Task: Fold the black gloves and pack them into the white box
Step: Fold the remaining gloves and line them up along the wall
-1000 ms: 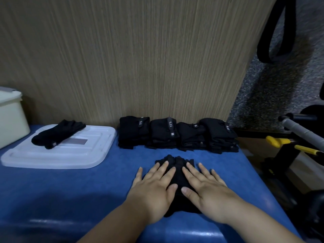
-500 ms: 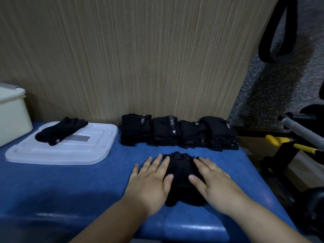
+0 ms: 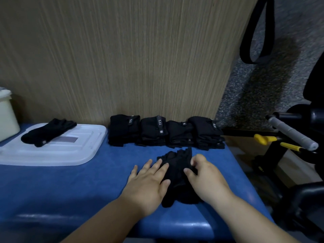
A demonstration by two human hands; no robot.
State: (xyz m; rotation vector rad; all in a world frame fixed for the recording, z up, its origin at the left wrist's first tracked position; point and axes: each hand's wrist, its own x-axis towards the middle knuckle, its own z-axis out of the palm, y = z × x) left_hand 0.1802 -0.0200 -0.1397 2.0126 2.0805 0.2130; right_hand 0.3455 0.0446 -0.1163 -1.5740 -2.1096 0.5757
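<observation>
Mid-fold: black glove [image 3: 177,166] on blue table [image 3: 70,186], btwn both hands.
L hand [image 3: 149,181] flat, fingers straight, pressing it; R hand [image 3: 205,176] pinches its crumpled finger end. Behind: row of folded gloves [image 3: 154,132] at wall [image 3: 122,58]; white box [image 3: 7,118] far left.

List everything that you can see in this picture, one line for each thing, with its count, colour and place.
front glove: one, black, on the table under the hands
folded gloves: four piles in a row, black, against the wooden panel
glove on the lid: one, black, lying flat
lid: one, white, left on the table
box: one, white, far left, partly out of view
table: one, blue
wooden panel: one, beige, behind the table
strap: one, black, top right
handle: one, grey, right of the table
left hand: flat on the front glove
right hand: pinches the front glove
</observation>
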